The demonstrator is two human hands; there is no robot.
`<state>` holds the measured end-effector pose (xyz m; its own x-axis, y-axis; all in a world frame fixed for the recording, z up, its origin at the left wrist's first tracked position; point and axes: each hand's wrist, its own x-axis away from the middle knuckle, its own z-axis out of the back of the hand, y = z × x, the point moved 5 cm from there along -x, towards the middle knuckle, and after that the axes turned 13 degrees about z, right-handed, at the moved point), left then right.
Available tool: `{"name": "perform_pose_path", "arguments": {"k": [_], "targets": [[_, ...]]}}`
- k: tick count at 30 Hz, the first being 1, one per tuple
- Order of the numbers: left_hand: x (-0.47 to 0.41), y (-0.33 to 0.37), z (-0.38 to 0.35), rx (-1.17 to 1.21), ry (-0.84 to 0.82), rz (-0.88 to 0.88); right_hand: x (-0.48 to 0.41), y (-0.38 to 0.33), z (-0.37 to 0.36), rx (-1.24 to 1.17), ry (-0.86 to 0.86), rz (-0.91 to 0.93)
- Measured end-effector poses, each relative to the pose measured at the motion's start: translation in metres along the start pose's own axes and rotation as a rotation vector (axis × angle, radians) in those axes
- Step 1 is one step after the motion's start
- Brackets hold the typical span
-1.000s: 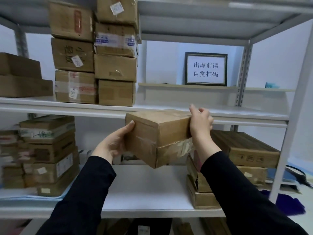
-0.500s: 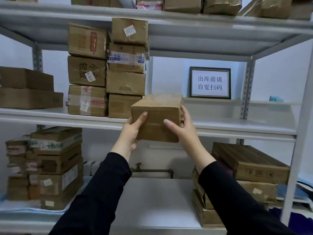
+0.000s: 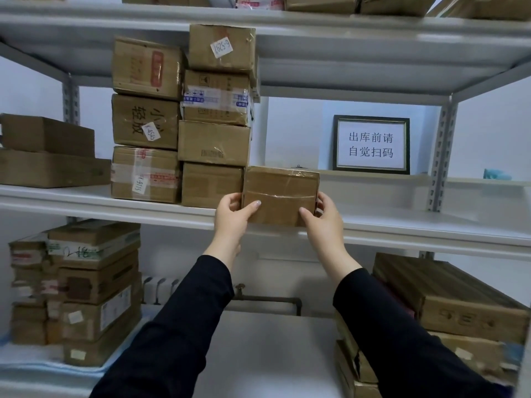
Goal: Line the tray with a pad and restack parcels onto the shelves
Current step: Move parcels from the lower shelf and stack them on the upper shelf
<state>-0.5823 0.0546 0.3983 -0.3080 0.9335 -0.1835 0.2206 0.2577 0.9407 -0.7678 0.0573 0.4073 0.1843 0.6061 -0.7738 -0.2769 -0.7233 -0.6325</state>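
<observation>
frame centre: person's left hand (image 3: 231,216) & right hand (image 3: 323,218) w/ fingers (image 3: 305,211) grasping a parcel (image 3: 281,195) at the middle shelf (image 3: 402,225) edge, beside the stacked boxes (image 3: 212,183); restack step, next prob push it in & let go.

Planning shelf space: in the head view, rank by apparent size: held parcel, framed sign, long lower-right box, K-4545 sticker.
1. long lower-right box, though nearest the camera.
2. held parcel and framed sign: look alike, unranked.
3. K-4545 sticker.

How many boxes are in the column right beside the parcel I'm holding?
4: bottom box, second box, third box, top box, left of the parcel. Any behind would be hidden.
</observation>
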Motion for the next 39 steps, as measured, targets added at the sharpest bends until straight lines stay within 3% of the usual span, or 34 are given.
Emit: {"name": "perform_pose_path", "arguments": {"k": [5,10,20,26,39], "targets": [[-0.014,0.002,0.001,-0.220,0.212,-0.115,-0.006,0.016,-0.009,0.007,-0.045,-0.026],[-0.019,0.004,-0.005,-0.317,0.264,-0.160,-0.012,0.029,-0.011,0.081,-0.035,-0.065],[-0.020,-0.011,-0.019,-0.306,0.122,-0.117,-0.008,0.039,-0.022,0.065,-0.258,-0.055],[-0.001,-0.016,-0.022,-0.303,0.124,-0.093,0.002,0.032,-0.007,0.070,-0.149,-0.079],[0.057,-0.086,-0.059,-0.252,-0.150,0.184,0.072,0.053,0.054,0.222,-0.240,-0.251]]}}
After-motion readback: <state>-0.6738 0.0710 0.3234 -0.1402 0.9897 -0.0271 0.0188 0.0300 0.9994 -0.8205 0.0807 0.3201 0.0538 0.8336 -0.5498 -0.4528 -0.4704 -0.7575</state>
